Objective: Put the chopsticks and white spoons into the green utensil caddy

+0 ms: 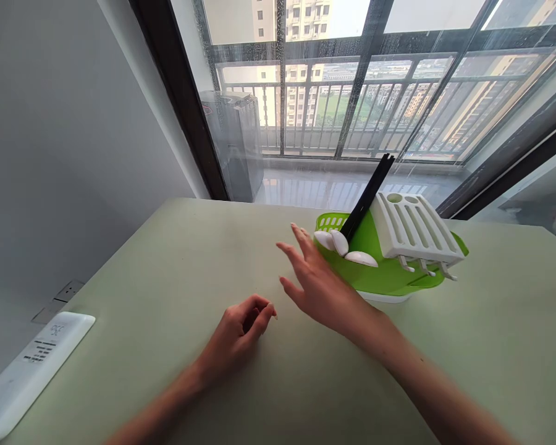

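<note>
In the head view we have both our bare hands over the pale green desk. Our left hand is left of the desk's middle, fingers curled and the thumb pressed to the tip of the forefinger; we cannot tell whether anything small is pinched between them. Our right hand is farther out, palm down, with its fingers spread and the thumb held away, pointing towards the far left corner. It holds nothing we can see.

The green basket stands near the far edge of the desk, right of the middle, just beside our right hand. The hand and wrist cover part of its near left side, and we cannot tell whether they touch it. A white base shows under the basket.

In its left part we see black sticks bunched together, tilted up to the right past the far edge, and three white rounded pieces along the near rim. A white slotted rack sits tilted over the right part, its hooks hanging at the near side.

Along the desk's left edge lies a long white device with digits on it, near a wall socket. Beyond the far edge is a dark-framed glass door.
</note>
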`<control>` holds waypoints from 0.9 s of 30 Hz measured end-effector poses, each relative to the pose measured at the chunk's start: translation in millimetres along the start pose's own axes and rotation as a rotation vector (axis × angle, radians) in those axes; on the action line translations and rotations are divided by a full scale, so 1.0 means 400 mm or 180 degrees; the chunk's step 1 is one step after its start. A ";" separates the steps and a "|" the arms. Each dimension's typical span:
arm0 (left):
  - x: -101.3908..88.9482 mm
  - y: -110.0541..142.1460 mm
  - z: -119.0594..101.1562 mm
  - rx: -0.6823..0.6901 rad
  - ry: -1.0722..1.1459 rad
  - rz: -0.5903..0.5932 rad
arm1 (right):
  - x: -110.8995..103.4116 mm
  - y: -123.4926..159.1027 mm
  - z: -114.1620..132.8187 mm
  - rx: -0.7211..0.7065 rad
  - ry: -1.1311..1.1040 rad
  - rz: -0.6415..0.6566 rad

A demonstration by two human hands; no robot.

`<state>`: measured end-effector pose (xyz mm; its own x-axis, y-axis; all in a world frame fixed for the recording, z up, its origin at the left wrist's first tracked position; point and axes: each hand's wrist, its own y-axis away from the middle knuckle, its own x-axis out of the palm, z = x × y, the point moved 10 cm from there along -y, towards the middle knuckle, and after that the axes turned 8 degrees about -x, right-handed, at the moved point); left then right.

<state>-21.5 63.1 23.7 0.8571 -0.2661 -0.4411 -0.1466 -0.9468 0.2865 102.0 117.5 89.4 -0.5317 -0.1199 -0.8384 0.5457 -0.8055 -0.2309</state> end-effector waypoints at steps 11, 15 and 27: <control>-0.001 0.000 0.006 -0.0048 0.0013 0.0077 | -0.079 0.017 -0.145 0.0951 0.0538 -0.0102; -0.001 0.000 0.013 -0.0077 -0.0002 0.0092 | -0.122 0.036 -0.203 0.1064 0.0803 -0.0237; -0.006 0.001 0.014 0.0013 -0.0035 0.0074 | -0.188 0.081 -0.357 0.1578 0.1057 0.0258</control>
<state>-26.5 62.5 20.0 0.8479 -0.2900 -0.4437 -0.1684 -0.9411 0.2932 252.0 183.2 74.4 -0.2267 -0.0688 -0.9715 0.1665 -0.9855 0.0310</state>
